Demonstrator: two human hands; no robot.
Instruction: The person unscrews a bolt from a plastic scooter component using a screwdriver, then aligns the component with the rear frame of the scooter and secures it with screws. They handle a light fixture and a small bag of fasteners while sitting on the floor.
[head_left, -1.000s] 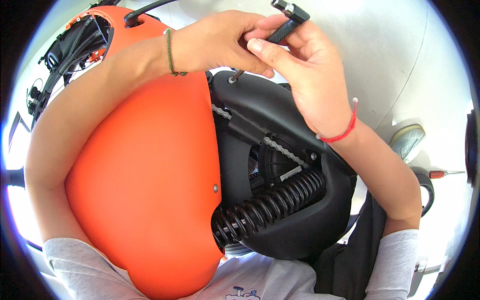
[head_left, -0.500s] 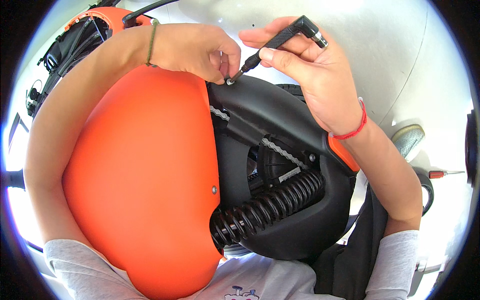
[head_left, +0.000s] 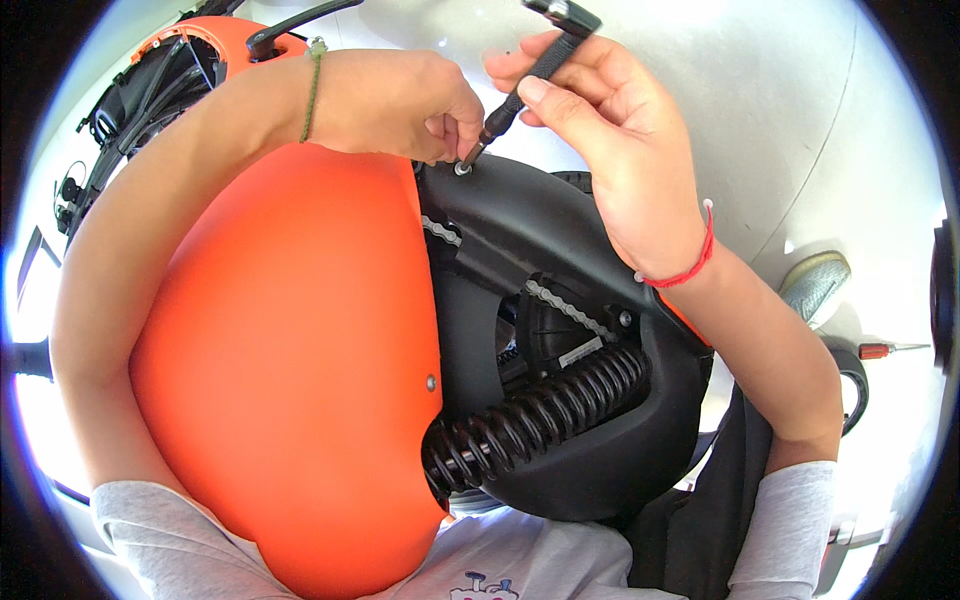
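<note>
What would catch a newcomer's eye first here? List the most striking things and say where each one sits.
A big glossy orange shell fills the left and centre, held in the person's lap. Beside it on the right sits a black housing with a coiled black spring across its lower part. At top centre the right hand sets a black screwdriver on a screw that the left hand pinches.

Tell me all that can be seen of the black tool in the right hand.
The black tool is a slim, dark, matte driver with a metal-edged head at its top end. It is tilted, its top toward the upper right. The right hand grips its handle between thumb and fingers. Its narrow tip points down-left onto a small silver screw on the black cover. The left hand has its fingertips beside the tip.
</note>
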